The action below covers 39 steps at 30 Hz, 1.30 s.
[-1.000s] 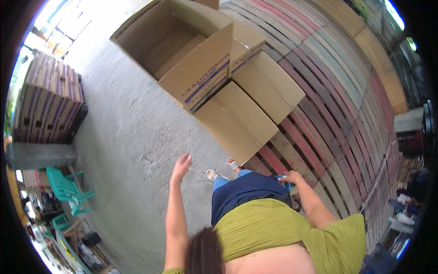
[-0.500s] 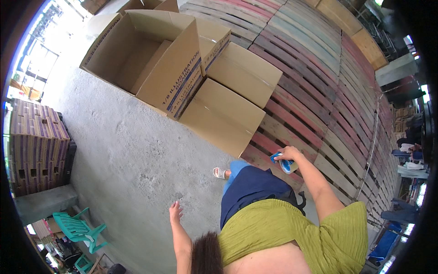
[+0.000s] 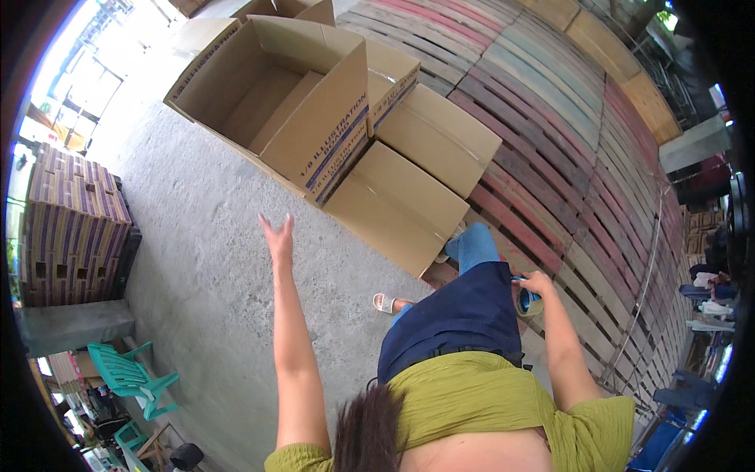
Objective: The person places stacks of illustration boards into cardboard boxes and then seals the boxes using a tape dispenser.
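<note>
My left hand [image 3: 278, 237] reaches out over the concrete floor, its thumb and fingers spread with nothing in them. Beyond it stands an open cardboard box [image 3: 326, 130], its flaps raised. Held low by my right side, a blue tape dispenser [image 3: 528, 301] with a wide roll of tape is in the grip of my right hand [image 3: 538, 285]. Just ahead of my legs lies a closed cardboard box [image 3: 397, 206] with a strip of tape along its top. Another closed box [image 3: 440, 134] adjoins it on the far side.
Worn wooden pallets [image 3: 535, 157], some painted red or green, cover the ground to the right. A stack of flattened cardboard [image 3: 75, 228] stands at the left. Below it are a green plastic chair [image 3: 130, 376] and a concrete ledge [image 3: 75, 326]. More boxes sit at the back.
My left arm has stretched forward, its hand now spread wider. One leg has stepped up beside the nearest closed box. The right hand still holds the tape dispenser, farther to the right.
</note>
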Motion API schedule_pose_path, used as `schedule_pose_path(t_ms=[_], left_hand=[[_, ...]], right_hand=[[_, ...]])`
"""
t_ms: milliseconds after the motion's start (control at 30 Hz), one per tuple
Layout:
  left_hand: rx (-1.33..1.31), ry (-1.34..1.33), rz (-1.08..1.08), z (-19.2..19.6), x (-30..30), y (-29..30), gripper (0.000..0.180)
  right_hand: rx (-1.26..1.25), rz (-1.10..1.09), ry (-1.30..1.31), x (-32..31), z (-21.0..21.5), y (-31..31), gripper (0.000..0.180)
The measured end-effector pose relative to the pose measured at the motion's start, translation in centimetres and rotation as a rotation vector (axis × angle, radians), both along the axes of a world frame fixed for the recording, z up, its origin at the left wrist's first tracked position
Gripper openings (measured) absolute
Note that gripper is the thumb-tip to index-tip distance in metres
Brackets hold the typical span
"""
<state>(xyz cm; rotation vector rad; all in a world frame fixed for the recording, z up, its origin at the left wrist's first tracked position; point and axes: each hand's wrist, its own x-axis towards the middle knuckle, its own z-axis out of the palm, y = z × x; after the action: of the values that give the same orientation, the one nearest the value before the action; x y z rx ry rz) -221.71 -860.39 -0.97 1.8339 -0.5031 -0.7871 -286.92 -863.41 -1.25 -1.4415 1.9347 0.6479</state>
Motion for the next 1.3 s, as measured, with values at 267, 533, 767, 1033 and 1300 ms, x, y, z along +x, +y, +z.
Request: schedule_pose_path(t_ms=[267,533,767,1033,1300], left_hand=[[-0.108,-0.1,0.073,7.2,4.0,-15.1,0.126],[-0.058,-0.228,0.096,4.9,4.2,-17.3,0.127],[-0.068,-0.049,-0.049,5.2,6.1,-15.1,0.122],[0.178,0.051,-0.106,-5.1,1.4,2.8,0.096],[0.574,0.543,-0.013,-10.3,-4.3,24.3,0.076]], right_hand=[[0.059,-0.072,0.008,-3.3,-1.4,-2.6,0.066],[0.019,-0.187,0.028,-6.6,-1.2,-1.0,0.069],[0.081,-0.109,0.055,-5.6,-1.2,3.6,0.072],[0.081,-0.008,-0.02,-2.7,-3.9,5.8,0.079],[0.325,0.319,0.008,4.6,-9.2,2.0,0.078]])
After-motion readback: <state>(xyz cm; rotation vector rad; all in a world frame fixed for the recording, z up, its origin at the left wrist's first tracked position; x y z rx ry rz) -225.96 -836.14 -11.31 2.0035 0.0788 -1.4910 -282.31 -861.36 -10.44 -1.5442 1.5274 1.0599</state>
